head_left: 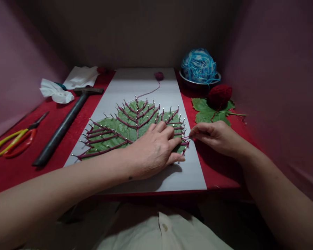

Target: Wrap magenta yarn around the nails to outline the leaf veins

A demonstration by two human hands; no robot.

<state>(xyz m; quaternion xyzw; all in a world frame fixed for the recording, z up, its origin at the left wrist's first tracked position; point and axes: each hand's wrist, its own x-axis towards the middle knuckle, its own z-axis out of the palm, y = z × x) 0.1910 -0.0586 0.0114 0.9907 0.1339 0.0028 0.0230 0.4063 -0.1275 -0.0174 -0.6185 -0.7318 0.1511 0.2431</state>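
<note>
A large green leaf [125, 130] lies on a white board [138, 81], with several nails standing upright around its edge and within it. Purple yarn [104, 151] runs between the nails along the veins. Across the leaf's right half rests my left hand [158, 149], palm down, fingers apart; it hides the leaf's lower middle. My right hand [215, 137] is just off the board's right edge, thumb and fingers pinched on a purple yarn strand that reaches the nails there. From the top nail, yarn trails to a small purple yarn ball [159, 76] at the back.
On the red cloth [23, 173] at left are yellow-and-orange-handled scissors [15, 140], a hammer [65, 128] and crumpled white tissue [56, 92]. At right, a blue yarn ball [199, 66] sits in a metal bowl [193, 83]; red yarn [219, 96] lies on another leaf [200, 113].
</note>
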